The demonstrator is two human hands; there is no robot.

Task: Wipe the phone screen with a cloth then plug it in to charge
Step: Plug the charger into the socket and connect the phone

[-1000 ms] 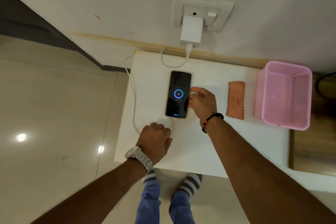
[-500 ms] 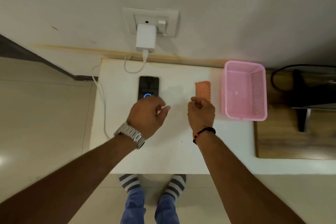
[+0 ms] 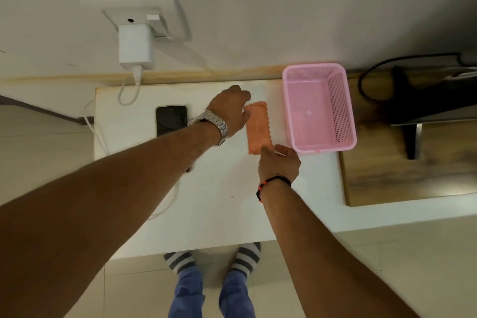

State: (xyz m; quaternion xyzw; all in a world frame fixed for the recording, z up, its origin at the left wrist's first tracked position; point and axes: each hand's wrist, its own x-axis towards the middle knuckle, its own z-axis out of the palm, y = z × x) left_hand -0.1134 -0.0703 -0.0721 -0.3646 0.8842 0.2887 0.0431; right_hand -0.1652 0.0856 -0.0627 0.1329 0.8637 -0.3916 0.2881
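An orange cloth (image 3: 258,126) lies folded lengthwise on the white table (image 3: 219,214), left of the basket. My right hand (image 3: 280,162) pinches its near end between thumb and fingers. My left hand (image 3: 229,108), a metal watch on its wrist, reaches across with spread fingers and touches the cloth's far left edge. The black phone (image 3: 170,119) lies face up with a dark screen at the table's far left; my left forearm hides its near half. A white cable (image 3: 126,95) runs from the white charger (image 3: 136,46) in the wall socket down to the table.
A pink mesh basket (image 3: 320,108) stands at the table's far right corner. To its right sits a wooden surface (image 3: 400,175) with a dark object and a black cord. The wall rises just behind the table. My feet in striped socks show below the near edge.
Both hands left the phone and moved right to the cloth. The phone's charging ring went dark. The view shifted to the right.
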